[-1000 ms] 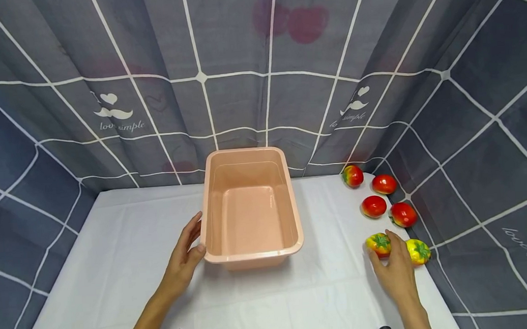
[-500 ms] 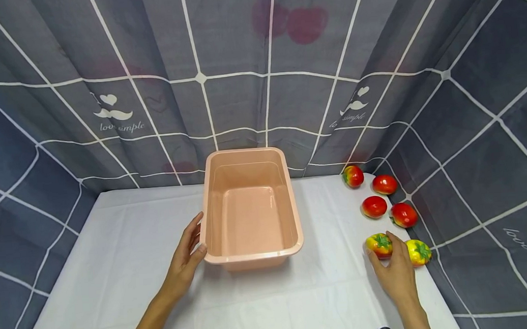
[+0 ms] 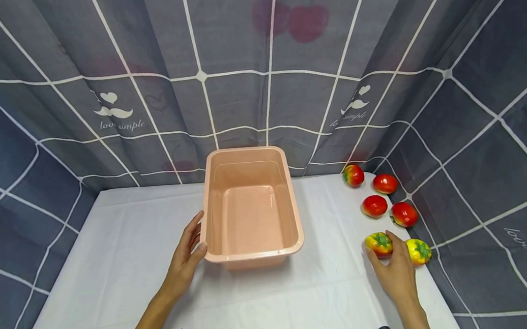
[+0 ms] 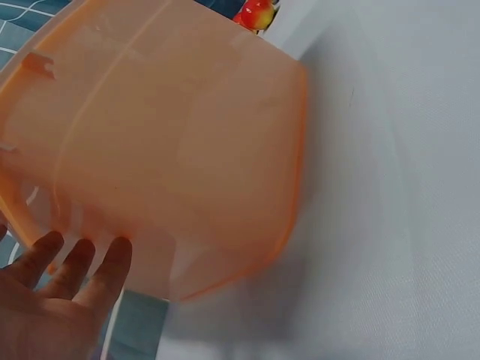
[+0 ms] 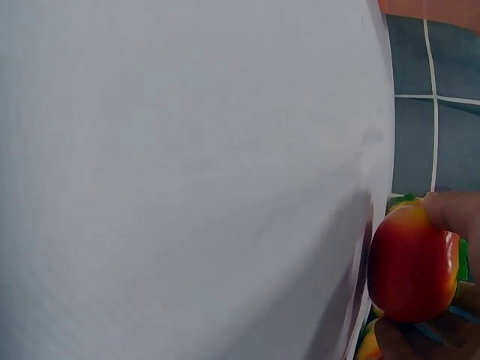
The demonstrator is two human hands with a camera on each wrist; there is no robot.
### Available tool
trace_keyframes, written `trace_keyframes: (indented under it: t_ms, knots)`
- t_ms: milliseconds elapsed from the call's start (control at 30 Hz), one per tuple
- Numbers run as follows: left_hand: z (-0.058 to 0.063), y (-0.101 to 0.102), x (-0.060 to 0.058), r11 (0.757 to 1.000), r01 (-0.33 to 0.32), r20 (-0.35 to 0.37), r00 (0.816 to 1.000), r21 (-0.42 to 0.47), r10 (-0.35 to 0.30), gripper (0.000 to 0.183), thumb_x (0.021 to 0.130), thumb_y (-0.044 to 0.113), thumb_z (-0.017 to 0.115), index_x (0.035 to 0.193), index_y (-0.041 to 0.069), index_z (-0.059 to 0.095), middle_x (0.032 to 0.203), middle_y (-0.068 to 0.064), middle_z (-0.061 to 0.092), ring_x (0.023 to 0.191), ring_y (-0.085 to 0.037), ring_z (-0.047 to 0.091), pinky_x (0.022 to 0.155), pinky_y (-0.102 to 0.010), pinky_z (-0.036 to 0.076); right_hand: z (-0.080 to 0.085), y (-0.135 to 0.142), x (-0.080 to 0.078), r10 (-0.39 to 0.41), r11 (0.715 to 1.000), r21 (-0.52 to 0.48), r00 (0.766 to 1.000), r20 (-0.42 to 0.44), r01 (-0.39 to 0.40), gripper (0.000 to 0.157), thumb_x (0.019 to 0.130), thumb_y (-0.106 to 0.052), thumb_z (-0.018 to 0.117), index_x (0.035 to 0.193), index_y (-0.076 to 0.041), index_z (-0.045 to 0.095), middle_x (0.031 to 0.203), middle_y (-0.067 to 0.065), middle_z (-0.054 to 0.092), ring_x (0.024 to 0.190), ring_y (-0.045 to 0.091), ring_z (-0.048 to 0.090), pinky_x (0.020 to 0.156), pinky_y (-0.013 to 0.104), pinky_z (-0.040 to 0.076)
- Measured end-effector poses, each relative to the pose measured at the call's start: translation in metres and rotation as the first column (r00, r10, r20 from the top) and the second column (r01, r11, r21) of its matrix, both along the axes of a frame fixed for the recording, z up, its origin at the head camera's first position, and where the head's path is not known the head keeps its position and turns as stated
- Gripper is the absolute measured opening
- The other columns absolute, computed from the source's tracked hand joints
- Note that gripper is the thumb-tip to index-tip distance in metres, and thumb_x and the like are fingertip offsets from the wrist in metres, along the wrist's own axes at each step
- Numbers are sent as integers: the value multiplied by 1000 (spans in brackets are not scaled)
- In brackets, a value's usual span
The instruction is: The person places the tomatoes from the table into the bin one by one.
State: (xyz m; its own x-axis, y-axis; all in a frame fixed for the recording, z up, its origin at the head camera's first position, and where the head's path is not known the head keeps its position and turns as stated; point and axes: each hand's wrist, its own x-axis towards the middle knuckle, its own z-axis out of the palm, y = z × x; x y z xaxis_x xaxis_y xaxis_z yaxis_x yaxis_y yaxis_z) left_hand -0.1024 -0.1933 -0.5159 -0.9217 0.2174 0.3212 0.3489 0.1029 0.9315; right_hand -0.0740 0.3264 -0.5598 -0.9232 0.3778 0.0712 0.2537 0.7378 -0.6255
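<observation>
A peach plastic tub (image 3: pixel 254 257) stands at the middle of the table. My left hand (image 3: pixel 182 264) is at its left side, with straight fingers touching the outer wall under the rim. The left wrist view shows those fingers (image 4: pixel 109 274) against the translucent wall. At the right, my right hand (image 3: pixel 397 272) pinches a glossy red-and-yellow tomato-like fruit (image 3: pixel 377 243) with a green star-shaped top. In the right wrist view, the thumb (image 5: pixel 454 210) is on one side of this fruit and fingers are on the other, partly out of frame.
Just right of my right hand sits another fruit (image 3: pixel 418 252), with a yellow top. Several red ones, such as this fruit (image 3: pixel 374 206), lie farther back near the table's right edge. Grey checked curtain (image 3: pixel 236 105) hangs behind and along both sides of the white-covered table (image 3: pixel 114 256).
</observation>
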Motion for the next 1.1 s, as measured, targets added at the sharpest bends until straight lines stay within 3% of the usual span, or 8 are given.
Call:
trace_keyframes:
  t_ms: [200,400,633,700,767,833,900,1100]
  knots:
    - [1,0,0,1000,-6,-10,1000,9,6,70,109,-1,47,173,17,24,176,-15,30,152,-16,47,116,-11,43,4,-6,-2,5,1000,4,999,-35,-5,83,95,-27,82,163,-7,39,159,26,47,151,47,43,126,69,35]
    - [4,0,1,1000,2,5,1000,22,-2,71,109,0,47,173,19,24,173,-18,33,152,-19,48,117,-12,43,11,-15,-6,19,1000,10,996,-89,-18,80,95,-27,83,162,-8,43,155,24,52,138,43,52,119,67,44]
    - [4,0,0,1000,6,1,1000,29,-6,71,108,-1,47,173,17,24,173,-20,33,152,-18,48,117,-12,43,26,-33,-12,4,999,-51,989,-147,-12,77,94,-34,84,159,-11,49,154,19,58,130,39,60,114,62,50]
    - [4,0,1,999,7,7,1000,33,-7,71,108,-1,48,173,18,24,173,-20,33,152,-19,48,117,-13,43,30,-39,-15,5,998,-55,987,-158,-14,77,94,-35,84,159,-14,50,154,16,59,130,36,62,115,52,52]
    - [4,0,1,999,6,11,1000,34,-6,71,109,0,48,173,19,25,173,-19,33,153,-21,48,117,-13,43,33,-43,-17,15,998,-57,984,-179,-25,76,93,-36,85,158,-15,51,153,13,60,130,34,63,114,29,53]
    - [4,0,2,1000,5,14,1000,31,-6,71,109,0,48,173,19,24,173,-18,34,153,-23,48,117,-13,44,37,-48,-20,34,996,-68,976,-215,-50,75,93,-35,86,157,-15,52,154,12,60,130,33,64,108,8,45]
    - [4,0,2,1000,3,15,1000,25,-3,71,109,0,48,173,20,24,173,-17,34,153,-23,48,116,-13,45,40,-52,-24,56,993,-82,965,-256,-80,75,92,-32,86,157,-13,53,154,11,60,130,32,64,100,-6,34]
    - [5,0,0,1000,1,14,1000,19,-1,71,109,1,48,173,20,24,173,-15,34,151,-14,49,115,-14,46,52,-68,-34,108,986,-90,949,-297,-140,73,91,-29,88,154,-12,55,154,13,60,129,32,65,101,-7,33]
